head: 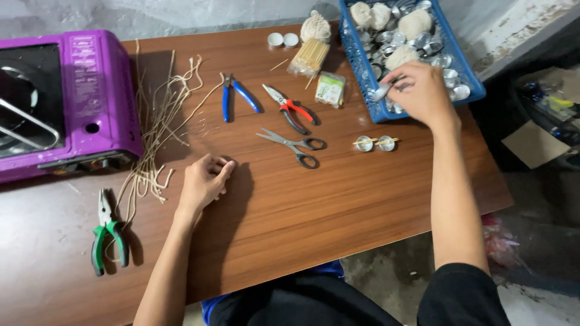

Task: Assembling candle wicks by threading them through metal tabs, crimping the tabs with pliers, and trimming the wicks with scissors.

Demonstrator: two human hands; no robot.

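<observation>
My right hand reaches into the blue plastic basket at the table's far right and pinches a small silver metal cup at its near edge. The basket holds several such cups and balls of pale string. My left hand rests loosely curled on the wooden table, near a bundle of cut pale wicks; what it holds, if anything, is hidden. Two small cups with thin sticks across their rims stand on the table just before the basket.
A purple portable gas stove fills the left. Tools lie about: green pliers, blue pliers, red pliers, scissors. A bundle of wooden sticks, a small packet and two cups sit at the back.
</observation>
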